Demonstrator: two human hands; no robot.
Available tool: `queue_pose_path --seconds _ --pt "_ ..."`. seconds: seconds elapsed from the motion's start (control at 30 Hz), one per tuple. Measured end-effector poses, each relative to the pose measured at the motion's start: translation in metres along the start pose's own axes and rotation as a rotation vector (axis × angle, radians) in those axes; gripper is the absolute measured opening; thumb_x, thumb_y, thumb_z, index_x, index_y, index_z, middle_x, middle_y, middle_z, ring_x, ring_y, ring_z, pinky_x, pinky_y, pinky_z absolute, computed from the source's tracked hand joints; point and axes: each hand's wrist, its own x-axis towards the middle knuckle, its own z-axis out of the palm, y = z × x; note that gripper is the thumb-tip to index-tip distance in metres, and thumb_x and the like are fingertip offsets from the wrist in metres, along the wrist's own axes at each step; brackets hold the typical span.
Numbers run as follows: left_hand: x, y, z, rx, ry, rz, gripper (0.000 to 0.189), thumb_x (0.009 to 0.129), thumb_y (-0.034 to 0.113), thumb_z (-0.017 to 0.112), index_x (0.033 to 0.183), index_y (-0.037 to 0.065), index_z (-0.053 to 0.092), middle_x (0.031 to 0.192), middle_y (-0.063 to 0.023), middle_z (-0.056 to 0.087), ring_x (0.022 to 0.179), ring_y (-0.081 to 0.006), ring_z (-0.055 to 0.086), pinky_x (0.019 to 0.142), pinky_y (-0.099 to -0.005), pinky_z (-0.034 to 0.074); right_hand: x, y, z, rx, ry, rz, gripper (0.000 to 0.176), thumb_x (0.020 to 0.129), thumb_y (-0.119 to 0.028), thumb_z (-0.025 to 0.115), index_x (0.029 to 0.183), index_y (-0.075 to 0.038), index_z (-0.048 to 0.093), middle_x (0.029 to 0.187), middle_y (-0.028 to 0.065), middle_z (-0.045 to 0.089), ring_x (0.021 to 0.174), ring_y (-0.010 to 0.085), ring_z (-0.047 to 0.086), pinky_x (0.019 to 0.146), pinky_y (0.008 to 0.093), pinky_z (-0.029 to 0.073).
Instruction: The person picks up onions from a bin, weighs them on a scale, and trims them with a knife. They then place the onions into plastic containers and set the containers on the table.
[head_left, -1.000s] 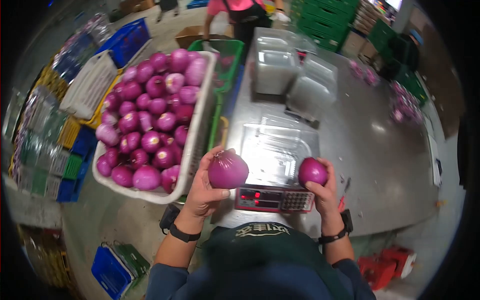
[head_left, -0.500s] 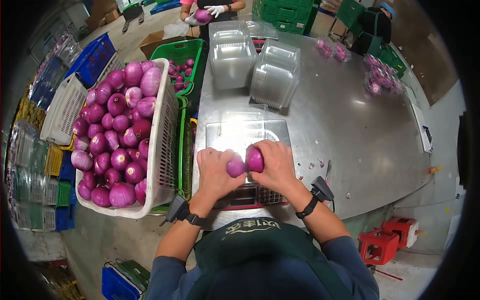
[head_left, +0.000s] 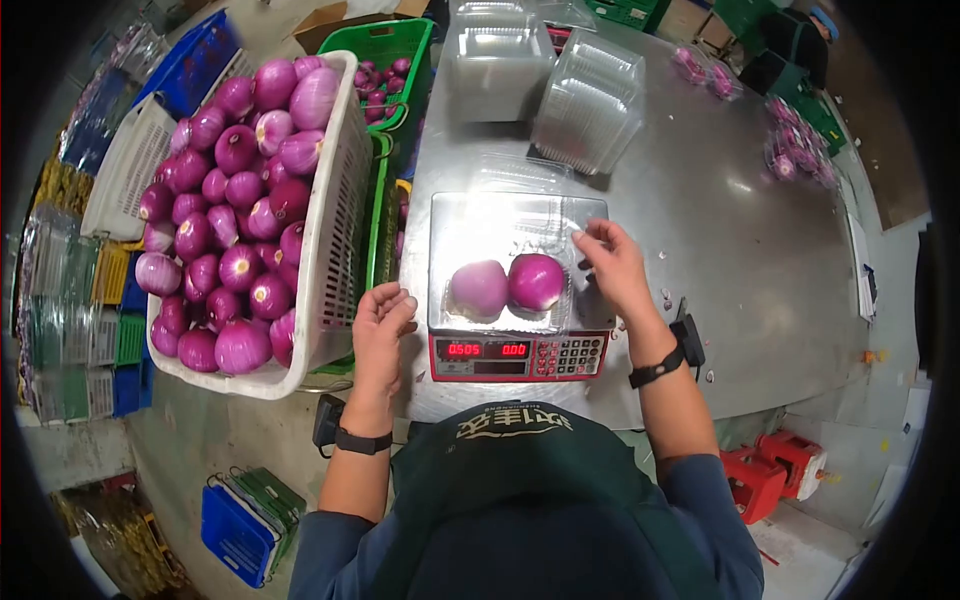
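Note:
Two red onions, a paler left one [head_left: 479, 288] and a darker right one [head_left: 537, 281], sit side by side in a clear plastic container on the steel pan [head_left: 470, 225] of a digital scale [head_left: 482, 366]. Its red display reads 0.505 and 0.00. My left hand [head_left: 382, 325] hovers left of the scale, fingers loosely curled and apart, holding nothing. Over the right edge of the pan, my right hand [head_left: 612, 262] is open with bent fingers, close to the darker onion but apart from it.
At left stands a white crate [head_left: 325, 215] heaped with red onions; behind it is a green crate [head_left: 425, 70] with smaller ones. Stacks of clear plastic containers [head_left: 590, 105] stand beyond the scale. Packed onions [head_left: 795, 145] lie at the table's far right, near a person [head_left: 785, 55].
Both hands have let go of the two onions, which now rest on the scale. My left hand moved left and my right hand moved right. The view has shifted.

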Motion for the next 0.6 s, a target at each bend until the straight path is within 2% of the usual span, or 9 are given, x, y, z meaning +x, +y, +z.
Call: queue_pose_path --seconds 0.07,0.13,0.23,0.3,0.33,0.43,0.47,0.53,0.6 --pt "-0.003 -0.002 -0.004 -0.003 0.020 -0.016 0.040 0.094 0.015 0.073 0.127 0.002 0.055 0.103 -0.0044 0.063 0.084 -0.0131 0.062 0.075 -0.0271 0.052 0.018 -0.012 0.008 0.138 -0.040 0.184 0.068 0.089 -0.032 0.079 0.139 0.007 0.055 0.095 0.0067 0.067 0.076 0.0123 0.060 0.065 0.0277 0.049" --pt "-0.009 -0.003 -0.001 -0.147 -0.136 -0.115 0.042 0.094 0.016 0.072 0.129 0.002 0.053 0.103 -0.0053 0.064 0.082 -0.0138 0.063 0.071 -0.0265 0.052 0.033 -0.027 0.014 0.158 -0.129 0.295 0.075 0.086 -0.021 0.079 0.147 0.008 0.046 0.093 0.0035 0.064 0.073 0.0104 0.057 0.062 0.0270 0.047" --pt "-0.019 -0.002 0.010 -0.183 -0.297 -0.290 0.037 0.095 0.014 0.069 0.126 0.001 0.053 0.103 -0.0112 0.065 0.082 -0.0193 0.067 0.070 -0.0311 0.057 0.044 -0.026 0.010 0.194 -0.156 0.236 0.072 0.083 -0.013 0.077 0.147 0.005 0.048 0.095 0.0028 0.064 0.073 0.0104 0.057 0.064 0.0270 0.048" --pt "-0.027 -0.003 0.016 -0.257 -0.353 -0.295 0.033 0.096 0.011 0.065 0.126 0.001 0.053 0.104 -0.0150 0.066 0.084 -0.0226 0.068 0.074 -0.0360 0.059 0.022 -0.030 -0.001 -0.011 -0.145 -0.125 0.071 0.079 -0.008 0.072 0.146 0.000 0.050 0.096 0.0042 0.064 0.081 0.0132 0.061 0.072 0.0290 0.052" --pt "-0.027 -0.004 0.014 -0.258 -0.358 -0.288 0.033 0.096 0.011 0.065 0.126 0.001 0.053 0.104 -0.0150 0.066 0.084 -0.0226 0.068 0.074 -0.0360 0.059 -0.003 -0.036 -0.009 -0.209 -0.132 -0.292 0.075 0.075 -0.008 0.071 0.146 -0.003 0.050 0.104 0.0101 0.064 0.095 0.0201 0.064 0.083 0.0330 0.055" --pt "-0.029 -0.005 0.012 -0.424 -0.347 -0.299 0.027 0.096 0.010 0.064 0.120 0.001 0.057 0.100 -0.0168 0.068 0.083 -0.0239 0.069 0.070 -0.0352 0.057 -0.060 -0.029 -0.036 -0.570 -0.350 -0.390 0.087 0.070 -0.022 0.074 0.150 -0.002 0.046 0.123 0.0248 0.061 0.114 0.0376 0.062 0.095 0.0414 0.054" --pt "-0.027 -0.008 0.010 -0.419 -0.360 -0.300 0.027 0.096 0.010 0.064 0.120 0.001 0.057 0.100 -0.0168 0.068 0.083 -0.0239 0.069 0.070 -0.0352 0.057 -0.073 -0.023 -0.034 -0.550 -0.455 -0.399 0.093 0.071 -0.026 0.074 0.154 -0.002 0.041 0.110 0.0233 0.066 0.102 0.0383 0.066 0.091 0.0418 0.054" --pt "-0.020 -0.014 0.011 -0.401 -0.321 -0.372 0.013 0.094 0.005 0.064 0.101 0.006 0.054 0.097 -0.0086 0.063 0.080 -0.0218 0.068 0.060 -0.0297 0.052 -0.095 -0.025 -0.023 -0.409 -0.531 -0.150 0.092 0.077 -0.024 0.071 0.159 -0.003 0.034 0.090 0.0192 0.069 0.085 0.0341 0.069 0.083 0.0414 0.055" --pt "-0.020 -0.016 0.019 -0.279 -0.301 -0.331 0.014 0.093 0.002 0.062 0.092 0.007 0.049 0.090 -0.0090 0.062 0.074 -0.0212 0.067 0.056 -0.0285 0.050 -0.098 -0.008 -0.014 -0.165 -0.452 -0.057 0.088 0.084 -0.017 0.066 0.162 -0.005 0.028 0.077 0.0126 0.067 0.073 0.0269 0.069 0.073 0.0399 0.054"
